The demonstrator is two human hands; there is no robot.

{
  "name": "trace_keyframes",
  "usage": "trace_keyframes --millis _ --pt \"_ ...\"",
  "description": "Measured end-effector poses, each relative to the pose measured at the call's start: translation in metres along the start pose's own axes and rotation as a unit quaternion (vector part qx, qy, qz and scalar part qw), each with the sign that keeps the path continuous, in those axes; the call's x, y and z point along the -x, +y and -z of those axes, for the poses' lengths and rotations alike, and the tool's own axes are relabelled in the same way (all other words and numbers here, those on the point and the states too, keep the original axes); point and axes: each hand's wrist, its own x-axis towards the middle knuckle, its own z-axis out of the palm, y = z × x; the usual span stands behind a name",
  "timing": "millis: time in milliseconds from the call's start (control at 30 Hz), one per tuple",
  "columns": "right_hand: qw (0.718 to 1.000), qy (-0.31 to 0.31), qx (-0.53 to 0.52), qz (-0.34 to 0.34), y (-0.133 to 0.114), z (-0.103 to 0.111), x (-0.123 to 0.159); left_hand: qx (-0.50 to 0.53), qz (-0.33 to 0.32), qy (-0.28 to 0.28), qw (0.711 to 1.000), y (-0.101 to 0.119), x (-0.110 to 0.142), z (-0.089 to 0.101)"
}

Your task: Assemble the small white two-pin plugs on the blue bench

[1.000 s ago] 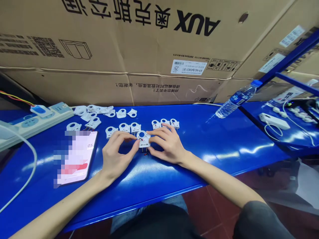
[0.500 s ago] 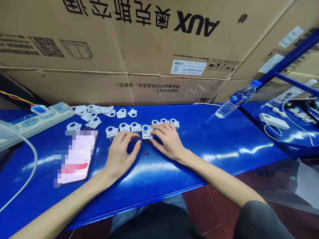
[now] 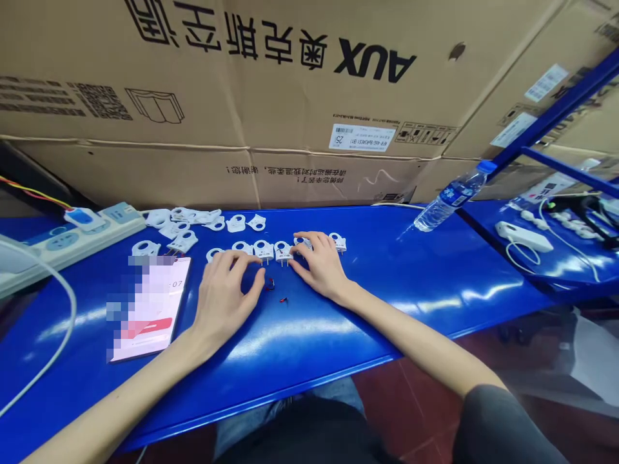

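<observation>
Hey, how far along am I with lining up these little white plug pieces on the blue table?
Looks done: a row of white plug pieces stands side by side on the blue table. In hand: your right hand rests fingers on the row's right end, your left hand on its left end; neither grips anything. Left: the loose pile of pieces near the power strip, and small dark bits between your hands.

small white plugs (image 3: 283, 251) lie in a row on the blue table (image 3: 387, 283).
</observation>
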Motion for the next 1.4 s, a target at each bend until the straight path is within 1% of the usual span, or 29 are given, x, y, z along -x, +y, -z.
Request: trace_keyframes --millis 133,233,300,500,700,900,1033,1133,1267,1400 --pt "1.000 0.007 0.003 0.012 -0.001 0.002 0.001 -0.021 0.005 0.019 1.000 -0.006 -0.003 0.000" --pt "0.999 0.006 0.006 0.048 -0.003 0.005 0.003 -0.039 -0.006 0.014 0.999 -0.010 -0.001 -0.004" --pt "0.998 0.002 0.010 0.060 -0.005 0.006 0.004 -0.060 -0.013 0.006 0.998 -0.012 0.001 -0.008" --pt "0.998 -0.001 0.009 0.057 -0.005 0.005 0.004 -0.102 -0.029 -0.022 0.994 -0.017 -0.001 -0.012" --pt "0.999 -0.009 0.011 0.053 -0.005 0.005 0.004 -0.103 -0.034 -0.005 0.994 -0.018 -0.004 -0.012" --pt "0.999 -0.014 0.001 0.047 -0.007 0.008 0.004 -0.102 -0.035 -0.006 0.994 -0.011 -0.003 -0.008" --pt "0.998 -0.014 -0.023 0.052 -0.008 0.009 0.006 -0.108 -0.062 0.019 0.992 -0.006 -0.002 -0.006" --pt "0.997 -0.024 -0.039 0.064 -0.009 0.009 0.007 -0.091 -0.088 0.028 0.992 -0.003 0.001 -0.006" --pt "0.994 -0.027 -0.070 0.083 -0.010 0.011 0.009 -0.048 -0.121 0.017 0.991 0.002 0.006 -0.007" --pt "0.990 -0.026 -0.110 0.090 -0.010 0.013 0.012 -0.026 -0.154 0.010 0.988 0.006 0.009 -0.008"
